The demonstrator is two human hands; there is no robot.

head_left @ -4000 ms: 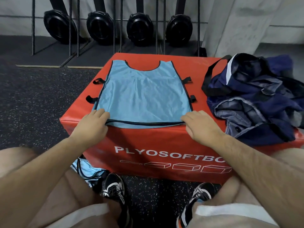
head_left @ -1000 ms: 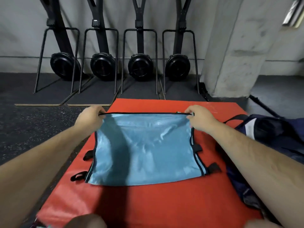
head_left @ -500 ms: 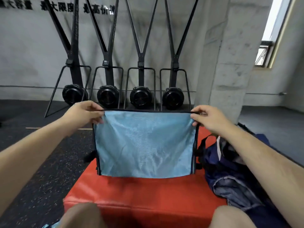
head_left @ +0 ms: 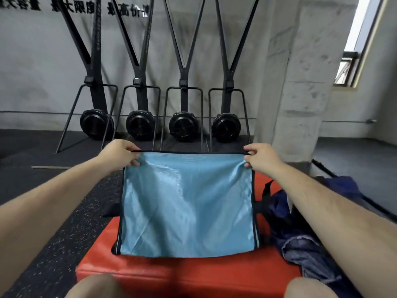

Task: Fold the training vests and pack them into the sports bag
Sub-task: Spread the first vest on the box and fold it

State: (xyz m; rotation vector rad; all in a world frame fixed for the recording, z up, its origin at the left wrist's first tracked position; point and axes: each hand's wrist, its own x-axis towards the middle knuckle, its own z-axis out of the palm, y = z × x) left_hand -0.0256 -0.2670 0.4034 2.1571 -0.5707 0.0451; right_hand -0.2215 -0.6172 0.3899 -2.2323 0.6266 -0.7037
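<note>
A blue vest (head_left: 187,203) is held mid-frame, pinched at its top corners by the left hand (head_left: 119,154) and right hand (head_left: 261,157); the bag (head_left: 300,233) lies lower right, nearer the right hand.

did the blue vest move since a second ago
Yes, upward: the vest lay flat on the red box; now the left hand and right hand hold its top edge and it hangs over the box.

head view | looked from the person's head | faced forward and down toward grey wall (head_left: 32,61) | sat close above red foam box (head_left: 193,276)
</note>
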